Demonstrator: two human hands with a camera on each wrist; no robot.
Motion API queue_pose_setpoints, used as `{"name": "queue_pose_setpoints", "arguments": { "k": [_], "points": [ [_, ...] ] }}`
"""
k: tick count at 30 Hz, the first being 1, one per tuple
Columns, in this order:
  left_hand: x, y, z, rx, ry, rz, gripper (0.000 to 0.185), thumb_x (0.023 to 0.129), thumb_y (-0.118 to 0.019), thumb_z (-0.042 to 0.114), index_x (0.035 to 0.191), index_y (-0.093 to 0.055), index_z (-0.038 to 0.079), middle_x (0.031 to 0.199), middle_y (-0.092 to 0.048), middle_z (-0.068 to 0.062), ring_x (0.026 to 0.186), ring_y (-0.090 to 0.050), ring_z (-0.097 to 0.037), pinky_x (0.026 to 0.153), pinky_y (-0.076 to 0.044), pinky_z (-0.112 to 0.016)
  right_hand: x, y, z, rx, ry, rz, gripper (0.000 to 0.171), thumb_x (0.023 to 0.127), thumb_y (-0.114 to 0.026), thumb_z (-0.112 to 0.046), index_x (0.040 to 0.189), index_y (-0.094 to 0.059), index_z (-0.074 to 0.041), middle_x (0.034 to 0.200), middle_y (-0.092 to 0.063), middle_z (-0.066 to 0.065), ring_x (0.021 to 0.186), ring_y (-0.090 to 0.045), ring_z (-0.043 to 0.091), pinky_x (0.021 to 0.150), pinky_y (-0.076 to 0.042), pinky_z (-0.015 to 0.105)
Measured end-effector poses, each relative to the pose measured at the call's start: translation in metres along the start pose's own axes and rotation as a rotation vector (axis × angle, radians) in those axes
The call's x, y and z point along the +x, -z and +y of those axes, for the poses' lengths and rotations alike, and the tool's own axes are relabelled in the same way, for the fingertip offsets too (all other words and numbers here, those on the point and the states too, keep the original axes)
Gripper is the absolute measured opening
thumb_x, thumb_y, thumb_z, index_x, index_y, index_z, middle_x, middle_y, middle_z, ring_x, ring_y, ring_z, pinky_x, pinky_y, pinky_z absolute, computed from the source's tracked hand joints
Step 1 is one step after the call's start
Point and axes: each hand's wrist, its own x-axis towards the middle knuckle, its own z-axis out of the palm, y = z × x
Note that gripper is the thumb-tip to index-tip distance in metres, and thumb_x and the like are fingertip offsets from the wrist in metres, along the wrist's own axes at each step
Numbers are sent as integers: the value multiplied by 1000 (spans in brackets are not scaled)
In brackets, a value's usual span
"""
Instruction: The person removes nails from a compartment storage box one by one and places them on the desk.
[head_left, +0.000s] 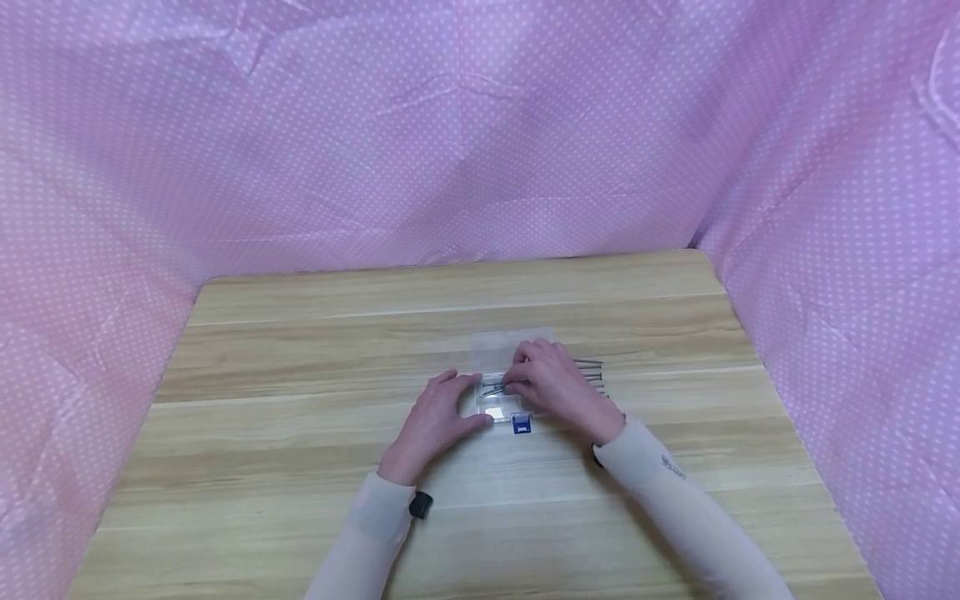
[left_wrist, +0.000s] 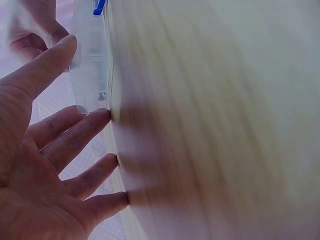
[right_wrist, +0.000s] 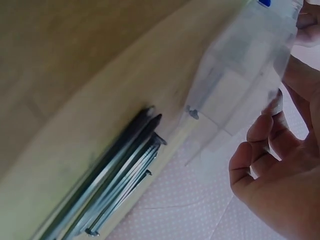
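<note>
The clear plastic box [head_left: 510, 402] stands on the wood-grain table [head_left: 300, 467], its translucent lid [head_left: 498, 347] swung open at its far side. A blue latch [head_left: 522, 425] sits on its near edge, toward the right end.

Left hand [head_left: 437, 414]: at the left end of the box, holding it between thumb and forefinger, the thumb on the near edge and the forefinger at the far left corner. The remaining fingers are spread beside the box, their tips down at the tabletop.

Right hand [head_left: 551, 379]: over the right part of the box, fingers bent, fingertips at the nails inside [head_left: 492, 391]. Whether it grasps one of these or has released them, I cannot tell.

The nails inside lie in the left part of the box, at least one slanting across another. To the right of the box, a row of loose nails [right_wrist: 111, 180] lies on the table, side by side and partly hidden from above by the right hand.

Pale sleeves [head_left: 367, 533] cover both forearms, near side of the box. Beyond the box and table hangs pink cloth [head_left: 420, 125] with white dots.
</note>
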Motion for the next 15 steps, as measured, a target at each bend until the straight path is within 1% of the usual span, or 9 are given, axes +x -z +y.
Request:
{"name": "queue_pose_setpoints", "arguments": {
  "k": [3, 6, 11, 15],
  "points": [
    [0, 0, 0, 2, -6, 0, 67, 86, -84, 41, 143, -62, 13, 145, -61, -11, 146, -40, -36, 118, -37, -56, 2, -1, 1, -7, -10, -36, 13, 88, -84, -20, 101, -84, -20, 96, -61, -5, 92, -51, 18, 80, -39, 35],
    [0, 0, -1, 12, -18, 1, 67, 85, -85, 41, 142, -62, 13, 144, -62, -10, 146, -41, -37, 117, -38, -55, 4, -1, 2, -33, -3, -55, 13, 88, -84, -21, 100, -84, -22, 95, -60, -5, 91, -51, 17, 78, -38, 33],
    [-1, 1, -1, 21, -42, 3, 68, 85, -85, 40, 144, -61, 14, 144, -62, -7, 145, -42, -38, 117, -38, -56, 6, 0, 4, -70, 30, -53, 12, 87, -85, -24, 99, -84, -23, 94, -62, -5, 88, -51, 17, 75, -37, 31],
    [-1, 2, -1, 23, -64, 1, 67, 86, -84, 40, 145, -61, 16, 144, -63, -5, 145, -41, -38, 117, -37, -57, 6, 0, 6, -87, 54, -59, 13, 86, -85, -26, 98, -84, -23, 96, -64, -4, 90, -52, 18, 77, -38, 33]
  ]
}}
